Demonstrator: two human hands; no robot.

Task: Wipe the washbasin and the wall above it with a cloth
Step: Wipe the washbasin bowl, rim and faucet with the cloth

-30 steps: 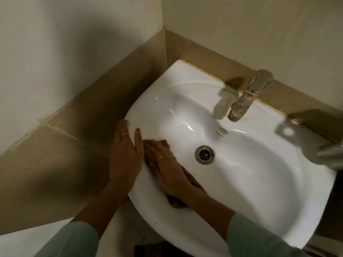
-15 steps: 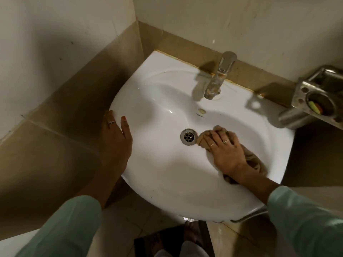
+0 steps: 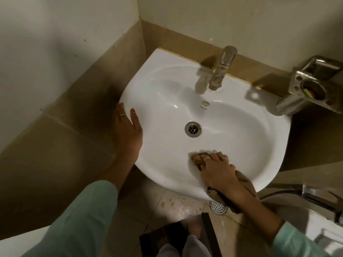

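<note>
**Right hand wiping the near wall of the basin bowl**

The white washbasin (image 3: 232,138) is mounted in a wall corner. Its drain (image 3: 193,129) sits near the bowl centre, with the tap (image 3: 220,69) at 12 o'clock on the rear rim.

The brown cloth (image 3: 199,157) lies inside the bowl at 5 o'clock from the drain, against the near wall. Its trailing end runs over the front rim under the wrist. The right hand (image 3: 216,169) covers the cloth, fingers curled and bunched over it, gripping it against the porcelain.

The left hand (image 3: 128,134) rests on the basin's outer rim at 9 o'clock from the drain. Its thumb lies over the rim top and its fingers extend along the outside edge, relaxed and holding nothing.

A metal holder (image 3: 313,86) is fixed to the wall (image 3: 241,19) at 2 o'clock. A floor drain (image 3: 218,206) is visible below the front rim.
</note>
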